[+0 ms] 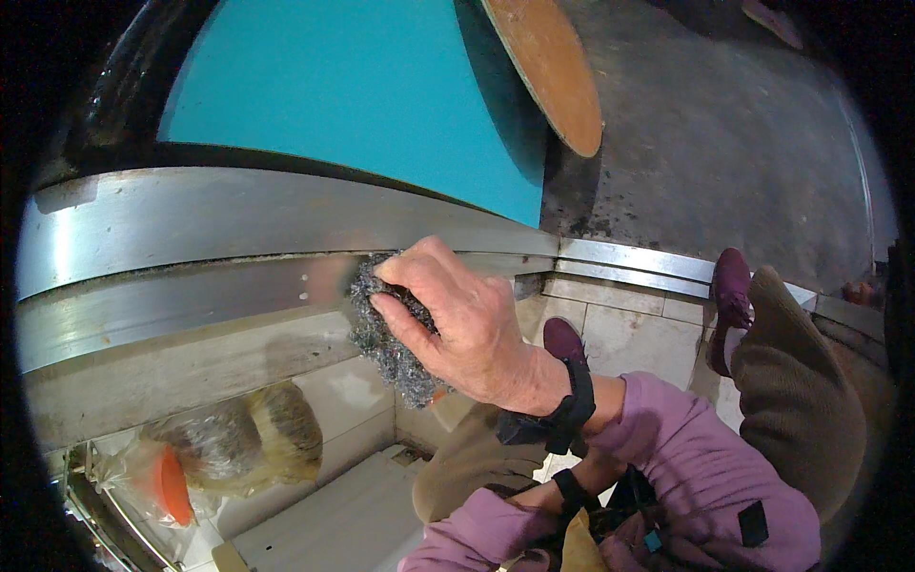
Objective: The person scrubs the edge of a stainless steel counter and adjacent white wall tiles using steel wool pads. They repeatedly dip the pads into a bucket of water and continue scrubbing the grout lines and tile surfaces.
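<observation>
My right hand point(465, 322) grips a wad of grey metal scouring wool point(397, 357) between thumb and fingers. The wool rests against the lower band of a stainless-steel edge point(214, 300), and part of it hangs below that band. A black strap is around my right wrist. My left wrist point(561, 493), also strapped, shows under my right forearm. The left hand itself is mostly hidden behind the right sleeve.
Beyond the steel edge lie a teal panel point(343, 86), a round-edged brown board point(557, 79) and a dark grey surface point(715, 150). A clear plastic bag point(229, 443) with an orange item point(171, 486) lies at lower left. My purple shoes point(730, 286) stand near pale tiles point(629, 336).
</observation>
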A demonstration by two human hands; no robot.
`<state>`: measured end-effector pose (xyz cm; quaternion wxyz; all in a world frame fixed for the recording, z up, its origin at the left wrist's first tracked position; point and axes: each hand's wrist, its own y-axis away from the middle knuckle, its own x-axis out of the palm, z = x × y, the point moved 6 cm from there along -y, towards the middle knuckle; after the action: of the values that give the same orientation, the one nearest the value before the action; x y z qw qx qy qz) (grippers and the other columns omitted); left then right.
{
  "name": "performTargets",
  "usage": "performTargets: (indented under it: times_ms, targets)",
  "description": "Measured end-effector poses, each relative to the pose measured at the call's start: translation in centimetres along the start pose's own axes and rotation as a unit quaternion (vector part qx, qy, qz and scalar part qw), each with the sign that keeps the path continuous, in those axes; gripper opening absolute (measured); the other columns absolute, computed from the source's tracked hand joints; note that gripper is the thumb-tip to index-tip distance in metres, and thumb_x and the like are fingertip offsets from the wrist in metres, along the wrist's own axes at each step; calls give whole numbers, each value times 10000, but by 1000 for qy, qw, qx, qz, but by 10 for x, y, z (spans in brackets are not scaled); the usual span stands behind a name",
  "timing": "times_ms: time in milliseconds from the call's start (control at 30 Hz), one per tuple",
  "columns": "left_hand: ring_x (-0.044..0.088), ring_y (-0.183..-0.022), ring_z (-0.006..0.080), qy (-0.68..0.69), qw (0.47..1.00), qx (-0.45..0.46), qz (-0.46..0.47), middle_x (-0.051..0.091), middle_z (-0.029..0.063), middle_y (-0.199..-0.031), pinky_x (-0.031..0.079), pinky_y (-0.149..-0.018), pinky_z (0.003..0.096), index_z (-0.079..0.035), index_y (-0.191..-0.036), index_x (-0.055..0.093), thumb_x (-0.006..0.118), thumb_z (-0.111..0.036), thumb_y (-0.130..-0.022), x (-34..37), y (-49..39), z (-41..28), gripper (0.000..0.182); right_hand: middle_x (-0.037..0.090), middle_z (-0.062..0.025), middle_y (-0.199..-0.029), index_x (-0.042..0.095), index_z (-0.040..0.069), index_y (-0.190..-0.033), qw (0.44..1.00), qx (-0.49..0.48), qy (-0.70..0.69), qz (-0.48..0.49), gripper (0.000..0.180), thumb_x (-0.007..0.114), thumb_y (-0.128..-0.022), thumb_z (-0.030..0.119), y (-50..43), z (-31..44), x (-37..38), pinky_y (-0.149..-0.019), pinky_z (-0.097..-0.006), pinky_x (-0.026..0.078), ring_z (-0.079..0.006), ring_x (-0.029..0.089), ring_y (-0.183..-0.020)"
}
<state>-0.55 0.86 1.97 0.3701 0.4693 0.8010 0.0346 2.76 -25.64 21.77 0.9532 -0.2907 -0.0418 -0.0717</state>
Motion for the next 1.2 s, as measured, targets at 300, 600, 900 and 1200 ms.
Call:
performTargets:
  times_ms: [300, 600, 900, 1200]
  targets:
    - [475, -1239, 193, 414, 898, -59, -136, 524, 94, -1339, 379, -1050, 373, -66, -1357, 496, 531, -100, -947, -9, -21, 11, 413, 566, -88, -865, 550, 104, -940, 987, 60, 150, 1, 130, 635, -845, 81, 42, -67, -21, -513, -406, 473, -305, 608, -623]
    - [471, -1256, 202, -38, 972, 122, -199, 491, 90, -1372, 379, -1067, 365, -76, -1411, 423, 544, -94, -952, 0, -13, -4, 476, 509, -95, -799, 536, 74, -864, 999, -29, 31, -30, 132, 661, -824, 86, -4, 1, 5, -478, -378, 459, -273, 578, -576]
    - [494, -1233, 176, 261, 952, -104, -123, 521, 115, -1343, 391, -1049, 339, -66, -1345, 479, 552, -118, -954, 0, -36, 22, 401, 558, -105, -863, 537, 74, -897, 983, 71, 169, 16, 135, 649, -837, 121, 73, -110, -23, -521, -396, 492, -306, 618, -637]
    - [559, -914, 250, -285, 953, -96, 38, 621, 72, -918, 370, -865, 446, -81, -1032, 640, 573, -221, -887, 6, -48, 16, 212, 657, -131, -865, 608, 70, -908, 921, 323, 199, 89, 151, 653, -866, 208, 179, -229, -60, -631, -448, 494, -350, 639, -775]
